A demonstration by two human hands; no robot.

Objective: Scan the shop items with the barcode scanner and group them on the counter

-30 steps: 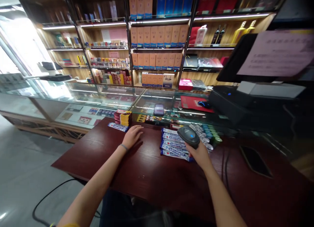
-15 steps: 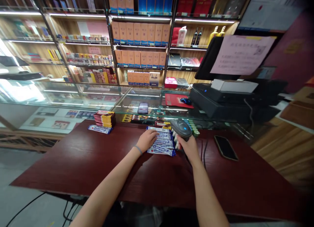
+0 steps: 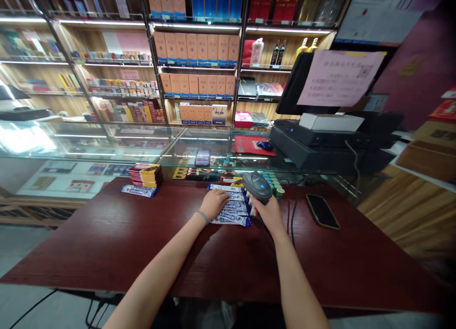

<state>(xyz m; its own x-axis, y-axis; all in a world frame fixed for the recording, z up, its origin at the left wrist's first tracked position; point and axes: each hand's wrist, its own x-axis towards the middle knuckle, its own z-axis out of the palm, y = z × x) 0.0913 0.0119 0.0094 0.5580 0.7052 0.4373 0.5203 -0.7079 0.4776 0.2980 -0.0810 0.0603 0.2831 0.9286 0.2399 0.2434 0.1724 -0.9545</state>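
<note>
My left hand (image 3: 214, 203) lies palm-down over the left part of a row of blue-and-white snack packets (image 3: 233, 220), fingers stretched across them. Part of the packets is covered by that hand. In my right hand (image 3: 269, 212) is a dark grey barcode scanner (image 3: 257, 185), held by its handle just right of the packets, with a blue light on top. Small items with green caps (image 3: 276, 184) stand behind the scanner, partly hidden by it. Off to the left, one more blue-and-white packet (image 3: 138, 191) lies before a stack of red-and-yellow snack packs (image 3: 145, 175).
A phone (image 3: 322, 211) rests on the dark red table (image 3: 142, 239) at right, near the scanner's cable. Behind runs a glass display counter (image 3: 199, 135) bearing a red mat and mouse (image 3: 264, 145). A monitor (image 3: 295, 84) stands at the back right, before shelves of boxed goods.
The head view has turned slightly right, so the scene shifts left. My left hand sits a little farther right on the packets. The right hand still grips the scanner.
</note>
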